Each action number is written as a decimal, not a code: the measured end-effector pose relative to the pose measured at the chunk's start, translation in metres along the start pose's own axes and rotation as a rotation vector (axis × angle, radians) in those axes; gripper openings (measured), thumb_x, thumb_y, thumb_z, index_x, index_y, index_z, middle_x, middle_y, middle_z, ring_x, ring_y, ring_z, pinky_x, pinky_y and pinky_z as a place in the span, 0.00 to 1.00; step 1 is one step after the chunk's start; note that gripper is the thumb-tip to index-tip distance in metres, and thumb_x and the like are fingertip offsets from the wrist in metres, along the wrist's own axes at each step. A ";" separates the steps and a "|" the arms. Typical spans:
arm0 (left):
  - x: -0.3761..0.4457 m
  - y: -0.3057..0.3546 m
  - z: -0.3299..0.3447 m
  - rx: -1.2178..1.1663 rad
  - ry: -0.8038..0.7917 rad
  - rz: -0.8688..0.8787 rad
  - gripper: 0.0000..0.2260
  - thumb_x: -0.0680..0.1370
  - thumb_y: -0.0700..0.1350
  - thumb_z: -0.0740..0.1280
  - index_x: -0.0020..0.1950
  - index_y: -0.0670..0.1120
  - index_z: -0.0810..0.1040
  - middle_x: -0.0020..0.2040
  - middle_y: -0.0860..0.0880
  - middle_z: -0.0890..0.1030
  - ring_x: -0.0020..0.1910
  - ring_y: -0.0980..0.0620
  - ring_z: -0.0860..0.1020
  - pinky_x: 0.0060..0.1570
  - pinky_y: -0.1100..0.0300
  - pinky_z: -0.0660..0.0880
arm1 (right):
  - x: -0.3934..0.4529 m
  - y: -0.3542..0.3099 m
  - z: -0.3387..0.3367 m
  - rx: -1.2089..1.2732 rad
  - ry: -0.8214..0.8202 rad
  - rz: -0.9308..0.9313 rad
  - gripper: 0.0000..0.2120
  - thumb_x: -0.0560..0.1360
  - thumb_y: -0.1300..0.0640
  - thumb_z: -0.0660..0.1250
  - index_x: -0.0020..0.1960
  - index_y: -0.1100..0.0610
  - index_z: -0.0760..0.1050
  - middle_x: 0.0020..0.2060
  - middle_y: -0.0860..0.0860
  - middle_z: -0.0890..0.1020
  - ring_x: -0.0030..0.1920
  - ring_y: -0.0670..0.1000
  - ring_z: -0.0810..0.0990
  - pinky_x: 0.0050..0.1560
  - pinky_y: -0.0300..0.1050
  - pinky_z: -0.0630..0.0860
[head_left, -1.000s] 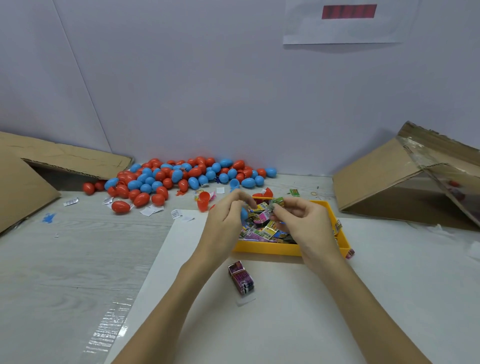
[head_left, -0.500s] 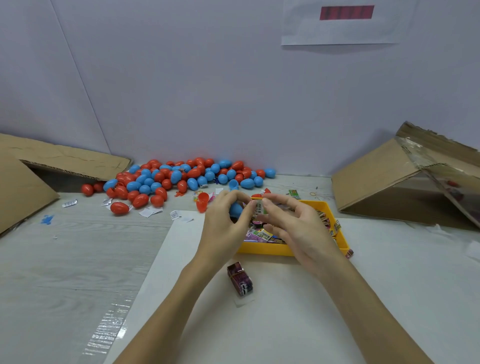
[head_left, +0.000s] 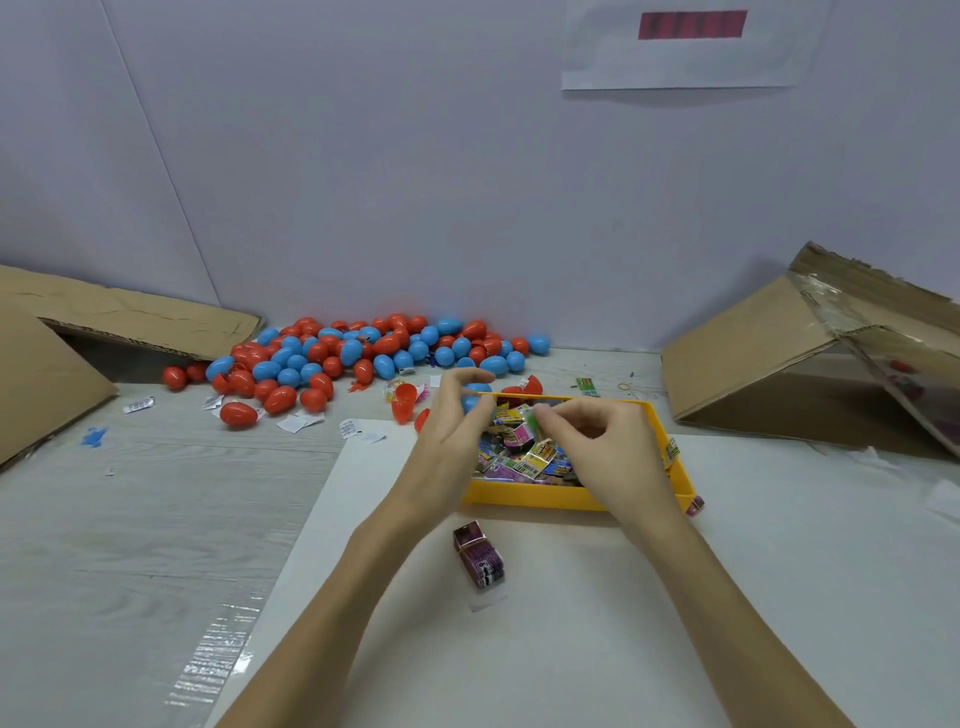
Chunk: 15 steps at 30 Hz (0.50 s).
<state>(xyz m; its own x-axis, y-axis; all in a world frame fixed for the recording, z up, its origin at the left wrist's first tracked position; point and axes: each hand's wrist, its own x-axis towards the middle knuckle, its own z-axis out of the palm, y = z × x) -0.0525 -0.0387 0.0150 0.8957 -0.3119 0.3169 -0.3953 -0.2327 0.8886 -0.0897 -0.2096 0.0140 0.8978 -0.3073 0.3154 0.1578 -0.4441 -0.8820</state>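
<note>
- Pinched between the thumb and fingertips of the right hand (head_left: 608, 452) was a green packet (head_left: 531, 417), held just above the middle of the tray (head_left: 550, 499).
- Over the tray's left end hovered the left hand (head_left: 449, 441), its fingers curled round a blue shell (head_left: 470, 404) that they mostly hid. The two hands were close together, with the packet between them.
- Nearest the person, a white sheet (head_left: 519, 649) lay under the tray and spread out in front of it.
- A purple pack (head_left: 480, 556) lay on the sheet just in front of the tray, not touching it.
- The yellow tray held a heap of bright packets (head_left: 524, 460).
- Open red shells (head_left: 404, 404) lay just behind the tray's left corner.
- Farther behind the tray, against the wall, lay a pile of red and blue eggs (head_left: 358, 353).
- A left box (head_left: 47, 379) of cardboard sat well left of the tray, and a right box (head_left: 748, 364) stood near its right side.
- High above the tray, a paper (head_left: 685, 57) hung on the wall.
</note>
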 end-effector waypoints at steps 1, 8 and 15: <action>0.000 0.001 -0.001 -0.118 -0.037 -0.064 0.09 0.85 0.47 0.59 0.64 0.57 0.70 0.55 0.53 0.74 0.47 0.69 0.77 0.45 0.72 0.72 | 0.001 0.001 -0.001 0.052 0.021 0.043 0.10 0.78 0.49 0.73 0.43 0.53 0.87 0.36 0.46 0.86 0.41 0.43 0.84 0.43 0.38 0.79; -0.005 0.002 0.002 -0.122 -0.070 0.028 0.10 0.85 0.41 0.63 0.66 0.51 0.71 0.60 0.47 0.79 0.54 0.50 0.81 0.57 0.57 0.79 | 0.000 0.000 -0.001 0.153 0.049 0.084 0.08 0.78 0.47 0.72 0.43 0.48 0.86 0.36 0.41 0.87 0.41 0.40 0.85 0.40 0.30 0.77; -0.003 0.001 0.004 -0.071 -0.027 0.073 0.12 0.83 0.41 0.67 0.66 0.49 0.76 0.55 0.46 0.82 0.52 0.51 0.83 0.55 0.56 0.81 | -0.001 -0.001 0.001 0.212 0.061 0.091 0.07 0.78 0.47 0.72 0.48 0.48 0.87 0.37 0.41 0.87 0.42 0.37 0.84 0.38 0.27 0.75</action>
<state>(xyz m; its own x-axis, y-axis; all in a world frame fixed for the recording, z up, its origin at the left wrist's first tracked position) -0.0563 -0.0419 0.0133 0.8587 -0.3507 0.3737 -0.4434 -0.1429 0.8849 -0.0902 -0.2080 0.0144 0.8869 -0.3908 0.2464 0.1664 -0.2273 -0.9595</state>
